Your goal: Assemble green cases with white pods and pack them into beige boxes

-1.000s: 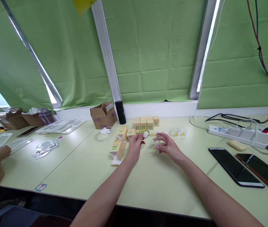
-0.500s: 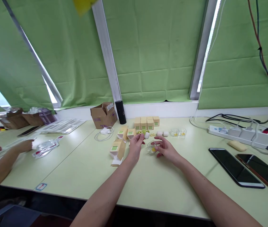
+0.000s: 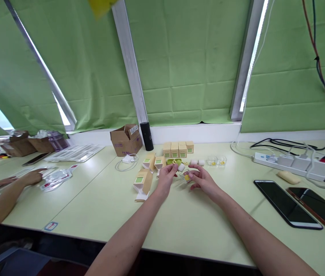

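Observation:
My left hand (image 3: 166,177) is closed on a small white piece (image 3: 181,167) at its fingertips. My right hand (image 3: 203,179) pinches a small clear plastic case (image 3: 185,177) with something yellow inside, right beside the white piece. Both hands hover over the pale green table (image 3: 179,222). Behind them stands a row of tan boxes with green labels (image 3: 178,149). Two loose white pieces (image 3: 197,162) and two clear cases (image 3: 216,161) lie by the row. More tan boxes (image 3: 142,182) lie tipped to the left of my left hand.
A cardboard box (image 3: 126,140) and a black cylinder (image 3: 146,136) stand at the back. A power strip (image 3: 291,163) with cables and two phones (image 3: 287,203) lie at the right. Another person's hand (image 3: 33,177) rests on plastic packets (image 3: 56,177) at the left.
My hands have come together, bringing the white piece and the clear case side by side. The other person's hand at the left has reached toward the plastic packets.

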A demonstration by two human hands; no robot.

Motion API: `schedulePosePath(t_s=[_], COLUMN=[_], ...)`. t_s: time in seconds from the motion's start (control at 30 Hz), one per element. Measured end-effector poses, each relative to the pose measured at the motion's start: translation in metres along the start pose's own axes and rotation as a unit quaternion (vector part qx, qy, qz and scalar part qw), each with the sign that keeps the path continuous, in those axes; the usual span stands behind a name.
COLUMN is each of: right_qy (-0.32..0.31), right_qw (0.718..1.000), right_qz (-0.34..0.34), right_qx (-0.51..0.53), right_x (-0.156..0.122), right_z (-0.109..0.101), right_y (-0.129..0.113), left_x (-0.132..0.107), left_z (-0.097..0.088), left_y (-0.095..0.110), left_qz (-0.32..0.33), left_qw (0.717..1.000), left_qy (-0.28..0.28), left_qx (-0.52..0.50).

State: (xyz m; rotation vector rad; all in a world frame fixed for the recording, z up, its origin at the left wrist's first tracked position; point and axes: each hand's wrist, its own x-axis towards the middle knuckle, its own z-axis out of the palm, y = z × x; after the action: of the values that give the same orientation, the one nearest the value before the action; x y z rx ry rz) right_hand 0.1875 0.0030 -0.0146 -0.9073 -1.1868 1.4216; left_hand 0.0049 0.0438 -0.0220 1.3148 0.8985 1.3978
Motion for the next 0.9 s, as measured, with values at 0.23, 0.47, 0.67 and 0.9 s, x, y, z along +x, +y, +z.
schedulePosePath(t_s=[0.23, 0.47, 0.67, 0.9], right_qy=[-0.004, -0.006, -0.001, 0.0], right_qw=[1.0, 0.999, 0.999, 0.999], right_qz=[-0.001, 0.001, 0.001, -0.002], right_qx=[0.024, 0.033, 0.033, 0.035], right_x=[0.0006, 0.0007, 0.0015, 0.0041], right_z=[-0.0019, -0.0033, -0.0041, -0.0057], right_y=[0.0012, 0.0022, 0.0043, 0.0081], left_x=[-0.002, -0.0016, -0.0038, -0.0052], left_z=[0.0003, 0.0005, 0.0019, 0.0028], left_y=[0.0006, 0.0003, 0.0039, 0.0073], left_qz=[-0.007, 0.0, 0.003, 0.024], left_qw=[1.0, 0.999, 0.998, 0.995], left_qy=[-0.01, -0.02, -0.019, -0.036], left_qx=[0.012, 0.045, 0.061, 0.087])
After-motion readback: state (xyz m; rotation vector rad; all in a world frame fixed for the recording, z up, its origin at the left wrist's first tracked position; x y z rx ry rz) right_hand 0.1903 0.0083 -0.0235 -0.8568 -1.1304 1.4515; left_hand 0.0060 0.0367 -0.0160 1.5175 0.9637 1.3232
